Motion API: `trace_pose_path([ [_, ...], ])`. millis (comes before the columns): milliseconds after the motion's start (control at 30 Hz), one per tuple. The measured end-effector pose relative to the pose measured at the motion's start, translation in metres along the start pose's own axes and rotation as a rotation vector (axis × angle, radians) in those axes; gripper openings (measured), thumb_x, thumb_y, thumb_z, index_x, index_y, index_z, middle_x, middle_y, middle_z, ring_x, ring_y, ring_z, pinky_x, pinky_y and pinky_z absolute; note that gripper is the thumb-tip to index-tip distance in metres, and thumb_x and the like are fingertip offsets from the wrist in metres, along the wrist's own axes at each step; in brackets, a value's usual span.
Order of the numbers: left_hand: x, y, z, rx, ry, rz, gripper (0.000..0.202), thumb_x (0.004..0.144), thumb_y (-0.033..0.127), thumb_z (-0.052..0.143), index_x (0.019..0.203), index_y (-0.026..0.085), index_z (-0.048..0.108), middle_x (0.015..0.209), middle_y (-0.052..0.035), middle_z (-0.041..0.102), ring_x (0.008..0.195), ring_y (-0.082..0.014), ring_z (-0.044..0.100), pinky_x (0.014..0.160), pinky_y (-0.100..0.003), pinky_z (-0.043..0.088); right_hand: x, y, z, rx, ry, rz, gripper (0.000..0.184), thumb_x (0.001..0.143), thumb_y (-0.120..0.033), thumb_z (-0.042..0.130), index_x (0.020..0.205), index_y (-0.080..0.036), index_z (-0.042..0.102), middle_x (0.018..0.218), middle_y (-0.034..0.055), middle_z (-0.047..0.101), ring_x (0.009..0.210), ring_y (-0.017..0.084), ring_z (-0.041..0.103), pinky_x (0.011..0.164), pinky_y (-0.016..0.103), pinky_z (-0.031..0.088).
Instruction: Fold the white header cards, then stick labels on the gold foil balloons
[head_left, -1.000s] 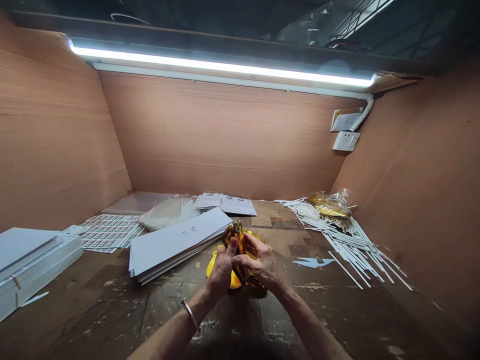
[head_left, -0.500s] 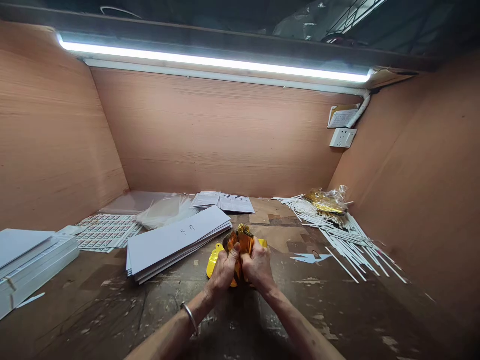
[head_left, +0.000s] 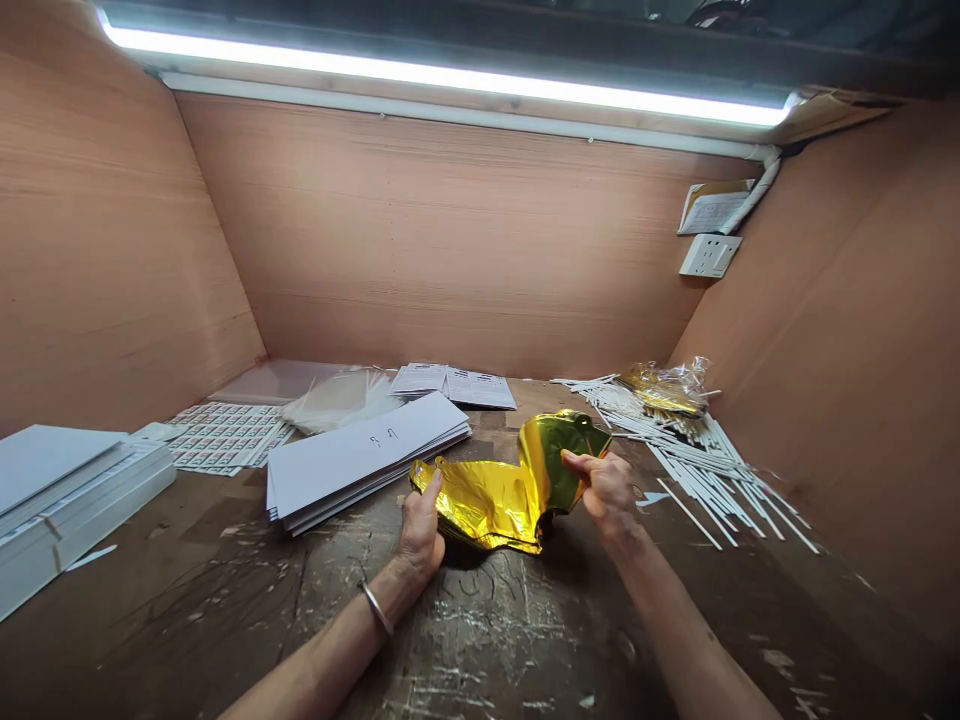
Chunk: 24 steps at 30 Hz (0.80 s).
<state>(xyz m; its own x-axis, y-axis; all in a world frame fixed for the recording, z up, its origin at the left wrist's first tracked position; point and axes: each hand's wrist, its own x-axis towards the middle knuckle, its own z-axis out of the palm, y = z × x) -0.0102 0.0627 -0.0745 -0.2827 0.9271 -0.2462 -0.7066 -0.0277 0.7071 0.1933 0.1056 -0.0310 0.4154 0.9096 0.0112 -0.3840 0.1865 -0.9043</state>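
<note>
Left hand and right hand grip opposite ends of gold foil, apparently layered, over the desk; white cards lie to the left, white sticks to the right, and the right hand partly hides a pale scrap.

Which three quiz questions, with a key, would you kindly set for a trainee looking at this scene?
1. Multiple choice: what do the left hand and right hand both grip?
A. A wall socket
B. Gold foil
C. A plastic bag

2. True or false: the white sticks lie toward the right side of the table.

3. Fill in the blank: the bracelet circles the ____ wrist.

Key:
1. B
2. True
3. left
</note>
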Motion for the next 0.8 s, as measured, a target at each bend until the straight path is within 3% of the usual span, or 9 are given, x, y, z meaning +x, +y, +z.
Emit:
trace_pose_path([
  [133,0.0,-0.002,-0.001,0.02,0.024,0.054,0.029,0.058,0.017,0.071,0.085,0.013,0.059,0.079,-0.0034,0.067,0.067,-0.0166,0.064,0.07,-0.03,0.05,0.01,-0.003,-0.024,0.092,0.153,0.073,0.03,0.034,-0.007,0.075,0.05,-0.013,0.051,0.048,-0.002,0.059,0.046,0.014,0.058,0.048,0.026,0.053],
  [233,-0.001,0.001,0.0,0.073,-0.03,0.03,0.033,0.053,0.015,0.073,0.083,0.01,0.059,0.076,-0.0057,0.068,0.065,-0.0186,0.064,0.065,-0.031,0.05,0.014,0.001,-0.04,0.135,0.241,0.121,0.031,0.035,-0.002,0.074,0.047,-0.013,0.047,0.048,-0.0021,0.059,0.046,0.013,0.058,0.05,0.025,0.054],
  [500,0.001,-0.001,0.002,0.254,-0.087,0.108,0.029,0.055,0.023,0.072,0.079,0.011,0.06,0.072,-0.0048,0.067,0.06,-0.0184,0.062,0.062,-0.033,0.05,0.014,0.011,-0.065,0.211,0.31,0.244,0.023,0.043,0.005,0.066,0.051,-0.012,0.052,0.049,-0.0026,0.059,0.048,0.011,0.059,0.051,0.021,0.054],
  [600,0.001,-0.001,0.003,0.525,-0.109,0.308,0.026,0.065,0.028,0.065,0.087,0.013,0.062,0.087,-0.0086,0.066,0.077,-0.0223,0.062,0.071,-0.037,0.049,0.012,0.011,-0.066,0.211,0.338,0.247,0.021,0.045,0.006,0.064,0.052,-0.011,0.053,0.05,-0.0016,0.06,0.047,0.011,0.058,0.048,0.02,0.053],
  [700,-0.004,-0.003,0.011,0.893,-0.076,0.656,0.024,0.071,0.022,0.058,0.093,0.016,0.064,0.113,-0.0121,0.056,0.109,-0.0272,0.048,0.092,-0.042,0.037,0.011,0.014,-0.067,0.214,0.36,0.253,0.02,0.047,0.006,0.063,0.052,-0.011,0.053,0.05,-0.0017,0.06,0.046,0.011,0.058,0.047,0.02,0.053],
  [800,-0.02,-0.015,0.026,1.127,-0.254,0.865,0.036,0.077,0.014,0.044,0.112,0.016,0.056,0.114,-0.0132,0.055,0.111,-0.0238,0.046,0.096,-0.039,0.035,0.012,0.021,-0.07,0.213,0.341,0.299,0.019,0.047,0.004,0.063,0.055,-0.011,0.055,0.052,-0.0011,0.06,0.047,0.011,0.058,0.048,0.021,0.054],
])
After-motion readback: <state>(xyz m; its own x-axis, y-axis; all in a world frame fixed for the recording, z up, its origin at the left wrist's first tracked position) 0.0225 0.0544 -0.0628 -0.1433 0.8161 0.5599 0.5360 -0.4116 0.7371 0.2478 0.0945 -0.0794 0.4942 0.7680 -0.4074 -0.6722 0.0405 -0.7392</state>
